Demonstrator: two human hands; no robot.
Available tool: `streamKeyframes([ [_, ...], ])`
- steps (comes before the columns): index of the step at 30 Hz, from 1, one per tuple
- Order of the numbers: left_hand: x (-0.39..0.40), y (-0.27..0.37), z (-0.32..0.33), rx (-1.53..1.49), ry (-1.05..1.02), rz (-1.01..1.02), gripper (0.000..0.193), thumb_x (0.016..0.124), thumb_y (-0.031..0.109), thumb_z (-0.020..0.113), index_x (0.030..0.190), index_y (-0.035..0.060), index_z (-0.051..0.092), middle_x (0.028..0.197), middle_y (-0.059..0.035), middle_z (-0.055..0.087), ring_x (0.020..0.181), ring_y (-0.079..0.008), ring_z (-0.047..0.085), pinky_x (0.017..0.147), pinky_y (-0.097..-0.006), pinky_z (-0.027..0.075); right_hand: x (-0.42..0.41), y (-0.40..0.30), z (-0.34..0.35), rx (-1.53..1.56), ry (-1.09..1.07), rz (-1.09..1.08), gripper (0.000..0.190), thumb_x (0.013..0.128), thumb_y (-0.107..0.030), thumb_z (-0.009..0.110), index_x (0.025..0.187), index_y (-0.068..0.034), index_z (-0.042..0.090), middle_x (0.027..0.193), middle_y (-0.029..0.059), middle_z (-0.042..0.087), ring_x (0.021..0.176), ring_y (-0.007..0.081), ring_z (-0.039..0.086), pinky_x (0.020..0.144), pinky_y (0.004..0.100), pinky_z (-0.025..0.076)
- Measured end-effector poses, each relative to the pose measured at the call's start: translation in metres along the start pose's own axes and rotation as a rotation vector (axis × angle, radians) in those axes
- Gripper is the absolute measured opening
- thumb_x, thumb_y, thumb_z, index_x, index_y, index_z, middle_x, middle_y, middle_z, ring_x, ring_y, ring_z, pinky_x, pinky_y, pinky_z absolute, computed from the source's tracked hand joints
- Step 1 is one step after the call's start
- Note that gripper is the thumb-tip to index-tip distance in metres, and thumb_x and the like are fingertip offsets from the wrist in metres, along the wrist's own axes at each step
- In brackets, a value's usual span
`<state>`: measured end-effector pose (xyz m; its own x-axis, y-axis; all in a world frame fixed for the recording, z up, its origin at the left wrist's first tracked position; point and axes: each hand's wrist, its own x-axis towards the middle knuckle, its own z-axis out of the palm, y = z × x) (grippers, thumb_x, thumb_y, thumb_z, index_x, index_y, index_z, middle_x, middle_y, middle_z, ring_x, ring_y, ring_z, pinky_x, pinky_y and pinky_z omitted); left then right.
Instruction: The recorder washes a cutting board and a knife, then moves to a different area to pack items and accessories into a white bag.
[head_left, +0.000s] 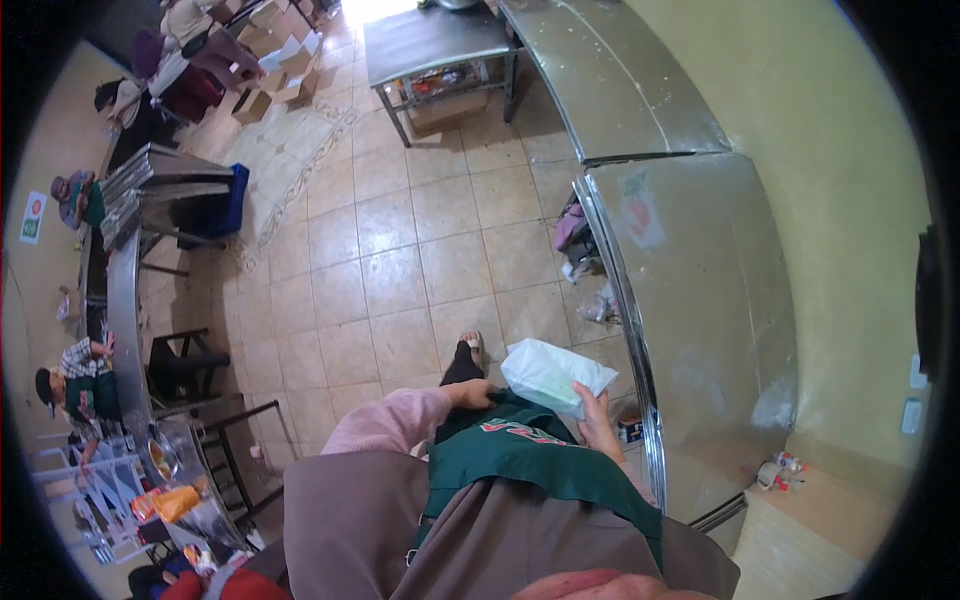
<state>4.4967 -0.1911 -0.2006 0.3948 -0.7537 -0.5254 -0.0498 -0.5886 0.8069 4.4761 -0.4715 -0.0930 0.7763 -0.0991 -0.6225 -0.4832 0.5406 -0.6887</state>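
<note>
My right hand (595, 421) holds a soft white plastic packet (556, 373) by its lower right end, thumb on top. A pale green tint shows through the lower side of the packet. My left hand (472, 394) is curled against the upper edge of the dark green apron (517, 442), left of the packet. Its fingertips are hidden, so whether they grip the cloth cannot be told. The apron bears red and white lettering and lies over a brown garment (360, 517). One sandalled foot (471, 341) shows on the floor beyond my hands.
A long metal-topped table (705, 300) runs along the wall on my right, bags (571, 229) beneath it. Ahead stands a low metal table (439, 45). Open cardboard boxes (292, 75) lie far left. People (90, 382) work along the left counter (129, 315), near a black stool (187, 364).
</note>
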Motion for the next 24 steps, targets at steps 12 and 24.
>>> streamKeyframes([
  [12, -0.097, 0.088, 0.043, -1.267, 0.204, -0.327, 0.049, 0.086, 0.046, 0.045, 0.108, 0.0035, 0.058, 0.097, -0.0054, 0.062, 0.087, -0.0139, 0.057, 0.081, -0.0297, 0.045, 0.003, 0.015, -0.030, 0.043, -0.122, 0.174, 0.052, 0.074, -0.008, 0.066, 0.120, -0.004, 0.042, 0.110, 0.0096, 0.054, 0.100, 0.0229, 0.054, 0.086, 0.0361, 0.045],
  [24, -0.106, -0.003, 0.031, -1.802, 0.312, -0.152, 0.084, 0.072, 0.071, 0.048, 0.119, 0.0016, 0.050, 0.113, -0.0136, 0.058, 0.100, -0.0276, 0.057, 0.091, -0.0390, 0.042, 0.037, 0.045, 0.069, -0.387, -0.485, 0.576, 0.054, 0.071, -0.016, 0.068, 0.119, -0.004, 0.045, 0.110, 0.0094, 0.056, 0.101, 0.0220, 0.055, 0.087, 0.0361, 0.044],
])
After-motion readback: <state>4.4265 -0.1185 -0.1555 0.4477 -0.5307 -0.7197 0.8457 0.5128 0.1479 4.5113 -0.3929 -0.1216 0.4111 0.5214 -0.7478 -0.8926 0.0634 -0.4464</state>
